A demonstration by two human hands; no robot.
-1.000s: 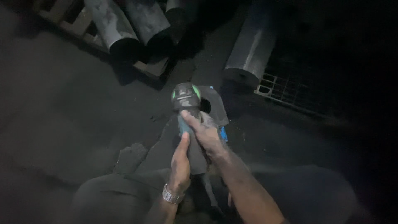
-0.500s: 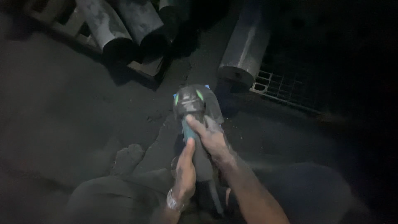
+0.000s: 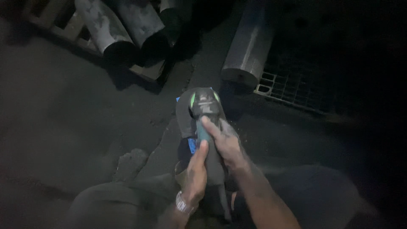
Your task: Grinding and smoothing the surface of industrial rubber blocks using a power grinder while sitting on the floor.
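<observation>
Gripping the angle grinder (image 3: pixel 205 127) with both hands, you hold it low over the concrete floor (image 3: pixel 63 106), between your knees. Your left hand (image 3: pixel 196 171) wraps the rear body; your right hand (image 3: pixel 227 144) closes over the teal barrel. Judge it heavy, rigid and dusty: keep both hands firm behind the guard. A blue patch (image 3: pixel 191 145) shows beneath. Beyond lie grey cylinders (image 3: pixel 248 46) and a metal grate (image 3: pixel 292 91).

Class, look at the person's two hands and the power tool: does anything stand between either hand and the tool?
Nothing visible does. The right hand already lies on top of the angle grinder and the left hand grips its body from below. Both hands touch the tool directly, above the dark floor.
</observation>
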